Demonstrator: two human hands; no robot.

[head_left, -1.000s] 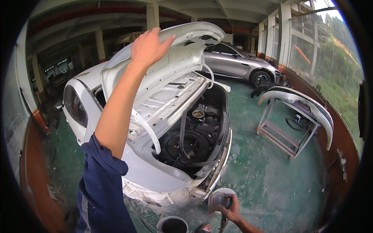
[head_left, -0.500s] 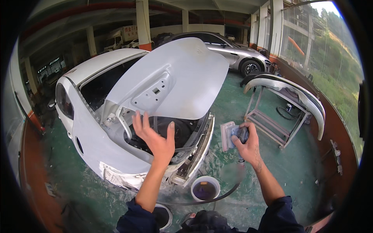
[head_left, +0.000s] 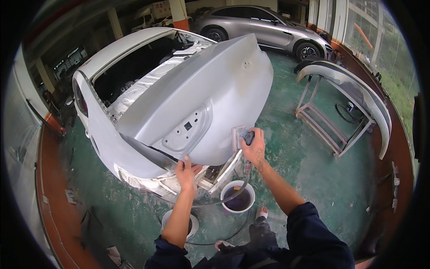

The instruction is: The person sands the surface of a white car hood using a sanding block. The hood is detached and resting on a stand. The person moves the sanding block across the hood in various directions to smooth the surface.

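A grey trunk lid lies lowered over the rear of a white car, its outer face toward me. At its lower left edge my left hand is closed on the lid's rim, with some fingers hidden behind the edge. My right hand grips an air sander with a square pad and a hose running down from it. The sander is at the lid's lower right side; I cannot tell whether its pad touches the panel. Dull, brownish patches show on the lid's right part.
A white bucket of dark liquid stands below the rear bumper area, and another bucket is left of my feet. To the right, a metal stand carries a bumper. A grey car is parked behind. The hose crosses near the buckets.
The trunk lid has come down from its raised position, covering the trunk opening. My left hand has gone from open in the air to the lid's edge. The sander has moved left to the lid.
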